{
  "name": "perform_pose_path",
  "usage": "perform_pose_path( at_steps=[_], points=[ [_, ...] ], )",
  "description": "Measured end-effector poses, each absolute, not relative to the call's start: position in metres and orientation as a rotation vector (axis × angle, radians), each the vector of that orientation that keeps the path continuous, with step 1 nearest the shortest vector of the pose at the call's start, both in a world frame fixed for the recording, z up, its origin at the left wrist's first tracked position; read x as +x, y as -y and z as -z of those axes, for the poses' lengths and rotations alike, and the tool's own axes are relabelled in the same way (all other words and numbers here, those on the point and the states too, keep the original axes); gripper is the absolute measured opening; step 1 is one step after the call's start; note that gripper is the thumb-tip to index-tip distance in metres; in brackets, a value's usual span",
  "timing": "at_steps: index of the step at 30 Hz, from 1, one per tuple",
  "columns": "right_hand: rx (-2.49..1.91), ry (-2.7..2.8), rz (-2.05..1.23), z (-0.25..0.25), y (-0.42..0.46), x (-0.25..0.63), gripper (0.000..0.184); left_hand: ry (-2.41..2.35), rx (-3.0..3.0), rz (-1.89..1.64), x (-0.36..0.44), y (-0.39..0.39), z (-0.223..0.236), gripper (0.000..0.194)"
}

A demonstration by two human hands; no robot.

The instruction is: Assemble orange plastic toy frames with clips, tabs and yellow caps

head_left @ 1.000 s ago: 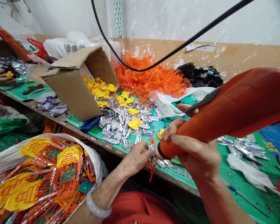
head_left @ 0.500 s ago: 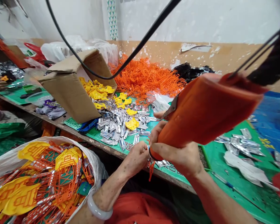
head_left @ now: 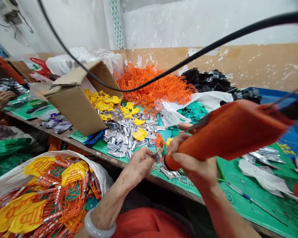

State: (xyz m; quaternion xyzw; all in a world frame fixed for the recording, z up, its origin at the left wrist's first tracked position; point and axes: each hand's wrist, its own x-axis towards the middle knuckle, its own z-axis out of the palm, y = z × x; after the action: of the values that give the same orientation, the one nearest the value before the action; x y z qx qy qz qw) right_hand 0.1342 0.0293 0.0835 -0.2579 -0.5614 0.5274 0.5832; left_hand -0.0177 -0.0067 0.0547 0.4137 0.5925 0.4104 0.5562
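My right hand [head_left: 193, 162] is wrapped round a hanging power screwdriver with an orange cover [head_left: 225, 132], tilted with its lower end toward my left hand; its tip is hidden. With fingers pinched, my left hand [head_left: 140, 165] holds a small orange plastic frame [head_left: 159, 144] just left of the tool's end, a silvery bit at its base. Beyond both hands lie loose silver pieces [head_left: 121, 132] and yellow plastic pieces [head_left: 139, 134]. Down on the left, a white sack [head_left: 99, 168] is filled with joined orange, yellow and silver parts [head_left: 72, 185].
A tipped cardboard box [head_left: 73, 109] spills yellow pieces. Behind it rises an orange frame heap [head_left: 154, 86], with green pieces [head_left: 195, 110] and black pieces [head_left: 206, 79] to its right. A black cable [head_left: 164, 74] crosses overhead. Another person's hand [head_left: 1, 98] works at far left. A thin rod [head_left: 255, 201] lies right.
My left hand has shifted left and the orange frame now stands upright above its fingers instead of hanging below. The screwdriver has moved slightly right and lower, and the cable has swung.
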Motion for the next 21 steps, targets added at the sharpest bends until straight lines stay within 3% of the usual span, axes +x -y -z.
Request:
perform_pose_path(
  at_steps=[4,21],
  points=[
    [-0.568,1.137,-1.153,-0.106,-0.039,0.154,0.050,-1.393,0.890,-0.983,-0.034,0.007,-0.051,0.021],
    [-0.774,0.946,-0.809,-0.102,-0.086,0.188,0.030,-1.371,0.770,-1.093,-0.028,0.005,-0.038,0.037]
  ],
)
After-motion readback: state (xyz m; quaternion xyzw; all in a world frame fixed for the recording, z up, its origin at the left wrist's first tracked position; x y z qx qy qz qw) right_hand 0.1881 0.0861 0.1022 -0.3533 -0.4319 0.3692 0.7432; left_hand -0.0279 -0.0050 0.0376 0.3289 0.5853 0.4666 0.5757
